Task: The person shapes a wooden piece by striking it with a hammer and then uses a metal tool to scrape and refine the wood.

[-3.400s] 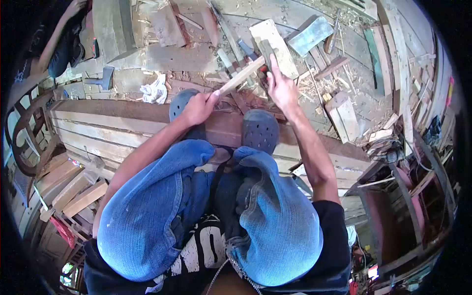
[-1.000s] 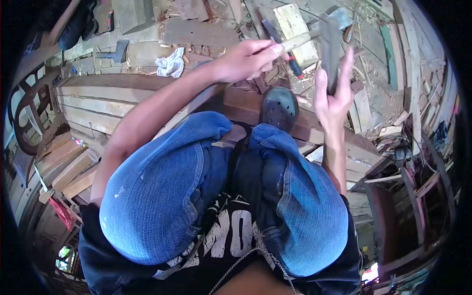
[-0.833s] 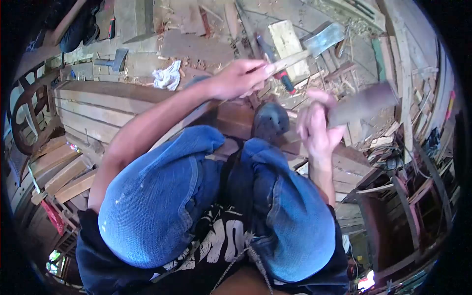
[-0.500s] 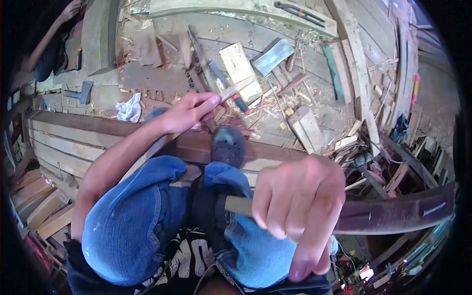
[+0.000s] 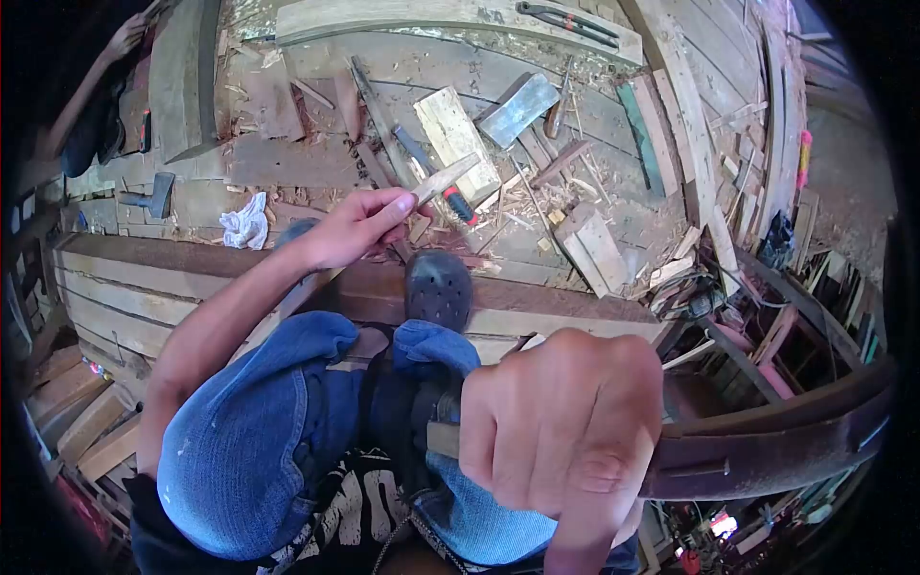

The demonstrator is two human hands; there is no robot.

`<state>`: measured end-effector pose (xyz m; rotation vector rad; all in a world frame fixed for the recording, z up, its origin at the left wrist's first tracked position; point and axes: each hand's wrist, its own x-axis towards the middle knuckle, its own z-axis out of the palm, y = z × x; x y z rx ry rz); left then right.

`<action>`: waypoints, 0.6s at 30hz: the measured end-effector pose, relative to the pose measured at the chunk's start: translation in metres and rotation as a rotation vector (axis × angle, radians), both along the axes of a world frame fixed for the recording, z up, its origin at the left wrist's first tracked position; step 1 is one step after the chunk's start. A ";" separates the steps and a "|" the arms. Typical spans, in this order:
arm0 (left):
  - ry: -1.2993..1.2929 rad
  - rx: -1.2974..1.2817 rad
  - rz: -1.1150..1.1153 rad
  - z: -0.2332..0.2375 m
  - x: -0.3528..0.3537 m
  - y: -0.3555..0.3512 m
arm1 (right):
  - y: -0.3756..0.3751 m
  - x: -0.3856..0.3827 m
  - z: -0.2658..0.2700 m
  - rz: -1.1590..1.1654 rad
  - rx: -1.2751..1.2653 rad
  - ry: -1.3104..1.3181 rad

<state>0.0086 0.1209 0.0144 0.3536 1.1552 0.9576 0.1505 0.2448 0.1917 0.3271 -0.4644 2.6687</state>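
Observation:
My left hand (image 5: pixel 359 228) is closed around a narrow pale wooden strip (image 5: pixel 448 179). Its tapered end points up and right, and a pale length also shows below my wrist. Close to the camera, my right hand (image 5: pixel 565 431) is wrapped round a flat grey-brown bar (image 5: pixel 443 439), whose blunt end sticks out on the left. From the right side of that fist runs a long, dark-brown curved piece (image 5: pixel 767 470); my fingers hide whether the two are one object. Beyond the strip's tip lie a pale wood block (image 5: pixel 458 134) and a red-and-black handled tool (image 5: pixel 460 205).
My jeans-covered knees flank the middle, with a dark clog (image 5: pixel 439 289) beyond. On the plank floor lie wood chips, a hatchet (image 5: pixel 153 196), a white cloth (image 5: pixel 245 222), pliers (image 5: pixel 565 21) and a grey block (image 5: pixel 519 109). Another person's arm (image 5: pixel 96 81) shows upper left.
My right hand has shifted down and slightly left, and the dark curved piece sits lower, showing its upper face. My left hand keeps its hold on the wooden strip. The view has turned slightly.

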 end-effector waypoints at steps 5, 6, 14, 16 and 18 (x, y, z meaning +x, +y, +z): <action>0.035 0.037 0.012 -0.003 0.000 -0.003 | 0.015 0.001 0.007 0.192 0.124 -0.132; 0.032 0.034 0.003 -0.002 0.000 -0.002 | 0.013 -0.012 0.004 0.103 0.125 -0.020; 0.058 -0.005 -0.006 0.007 0.002 0.001 | 0.010 0.012 -0.076 -0.234 0.654 -0.972; 0.034 0.029 -0.028 0.008 0.001 0.001 | 0.010 0.031 -0.142 -0.450 0.919 -1.034; 0.014 0.060 -0.063 0.003 0.000 0.000 | 0.009 0.030 -0.155 -0.556 1.456 -1.135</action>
